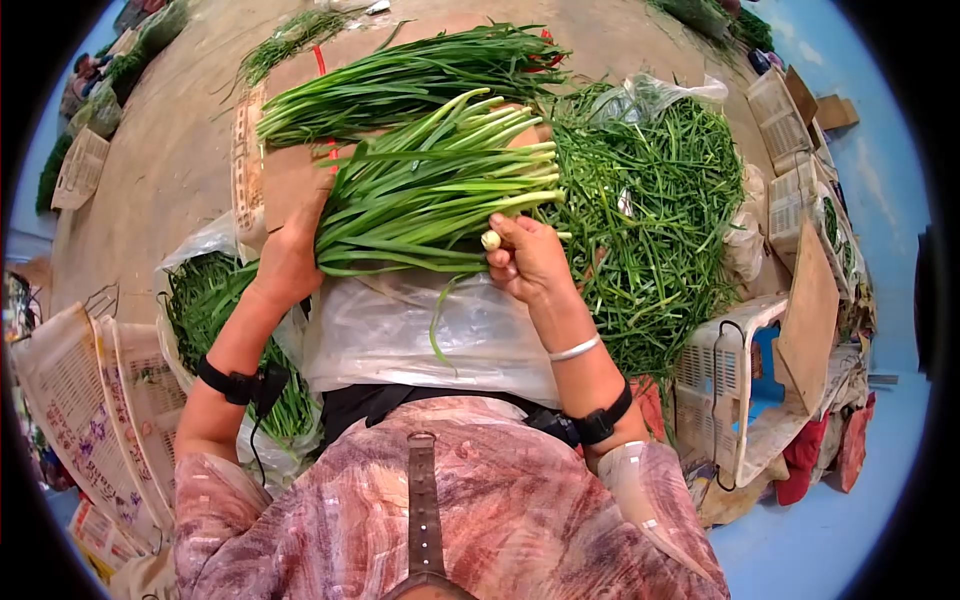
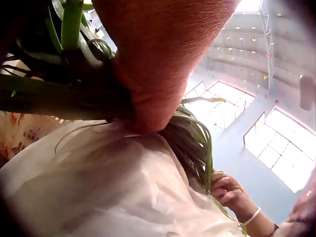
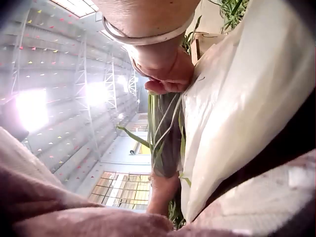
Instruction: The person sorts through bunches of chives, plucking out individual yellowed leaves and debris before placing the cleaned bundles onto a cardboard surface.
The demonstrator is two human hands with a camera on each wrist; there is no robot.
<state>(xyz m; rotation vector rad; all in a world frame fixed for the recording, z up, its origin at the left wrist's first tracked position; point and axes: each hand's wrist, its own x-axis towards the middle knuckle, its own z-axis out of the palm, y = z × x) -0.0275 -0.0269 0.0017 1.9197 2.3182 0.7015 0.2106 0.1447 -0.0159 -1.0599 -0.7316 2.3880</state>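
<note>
The largest thing is a heap of loose green leaves [image 1: 650, 215], to the right of the right hand's fingers. Next comes the white plastic sheet [image 1: 425, 325] over the person's lap, nearer the body than the fingers of both hands. The bunch of green stalks [image 1: 430, 200] lies between the two hands above it, leafy ends at the left hand's fingers, most pale ends just beyond the right hand's fingers. A second bunch of green stalks [image 1: 400, 85] lies farther from the body than both hands' fingers, and a bag of green leaves [image 1: 205, 290] stands to the left of the left hand's fingers.

The left hand [image 1: 290, 262] grips the bunch by its leafy end, its fingers closed round the leaves; their tips are hidden. The right hand [image 1: 532, 262] is at the bunch's near edge by the pale ends, its fingers curled, with thumb and fingers pinching a small pale round piece [image 1: 491, 240]; whether this joins a stalk cannot be told. One thin leaf [image 1: 437, 325] hangs over the plastic sheet, between the two hands' fingers.
</note>
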